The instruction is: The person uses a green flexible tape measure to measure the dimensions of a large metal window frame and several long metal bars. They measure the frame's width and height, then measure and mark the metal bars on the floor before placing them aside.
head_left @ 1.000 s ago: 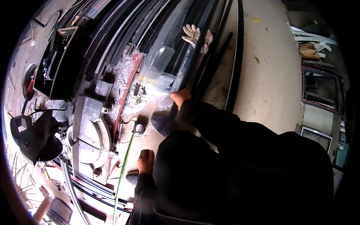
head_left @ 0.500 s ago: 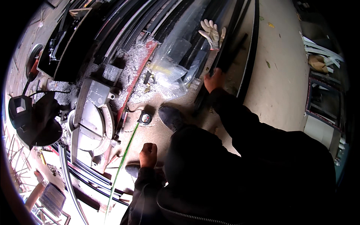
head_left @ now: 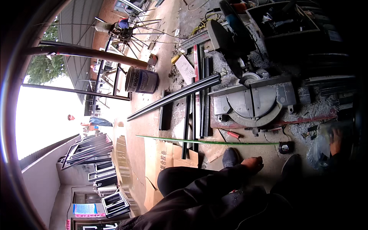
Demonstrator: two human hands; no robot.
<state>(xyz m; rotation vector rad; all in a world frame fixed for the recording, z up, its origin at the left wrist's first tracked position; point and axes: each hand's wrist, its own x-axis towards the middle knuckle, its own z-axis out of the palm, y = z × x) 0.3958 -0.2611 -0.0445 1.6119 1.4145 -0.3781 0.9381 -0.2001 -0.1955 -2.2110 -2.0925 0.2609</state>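
My left hand (head_left: 253, 164) rests low over the floor near my shoes, its fingers curled together with nothing visible in them. At the dim right side, my right hand (head_left: 335, 142) is beside crumpled clear plastic wrap (head_left: 319, 152); its fingers are too dark to read. Between the hands, a tape measure (head_left: 286, 147) lies on the ground, its green blade (head_left: 214, 142) stretched far to the left. Beyond the blade stands a mitre saw (head_left: 253, 101) with a round grey base. A small red-handled tool (head_left: 233, 134) lies between saw and tape.
Long dark metal profiles (head_left: 176, 96) lie left of the saw, one slanting across others. Flattened cardboard (head_left: 172, 156) is under the tape's far part. A bucket (head_left: 142, 80) stands farther left. A person (head_left: 92, 121) is in the distance. An open box (head_left: 281, 19) stands behind the saw.
My view has swung left toward the yard. My right hand, earlier on a long black profile near a work glove, now shows beside clear plastic. My left hand stays low and curled.
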